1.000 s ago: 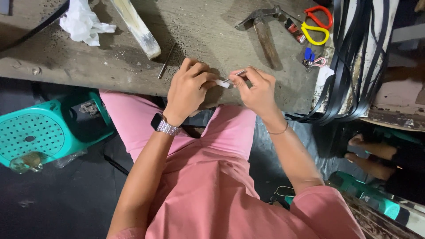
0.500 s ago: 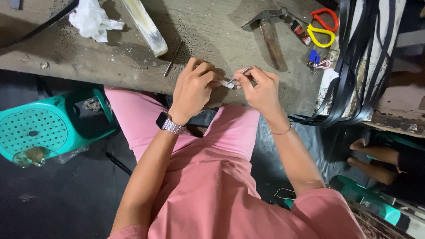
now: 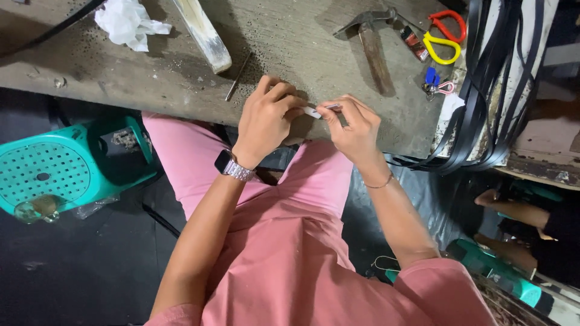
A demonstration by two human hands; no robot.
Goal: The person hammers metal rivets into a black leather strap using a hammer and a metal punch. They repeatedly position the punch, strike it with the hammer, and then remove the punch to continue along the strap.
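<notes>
We pinch a small metal strip [image 3: 315,111] between left hand [image 3: 266,121] and right hand [image 3: 353,128] just below the hammer [image 3: 370,37] (over the bench's [image 3: 121,72] near edge), so loosening either grip could drop it into our lap.

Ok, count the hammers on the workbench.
1. The hammer lies on the workbench beyond the right hand, near the scissors. The black straps could hide more.
</notes>
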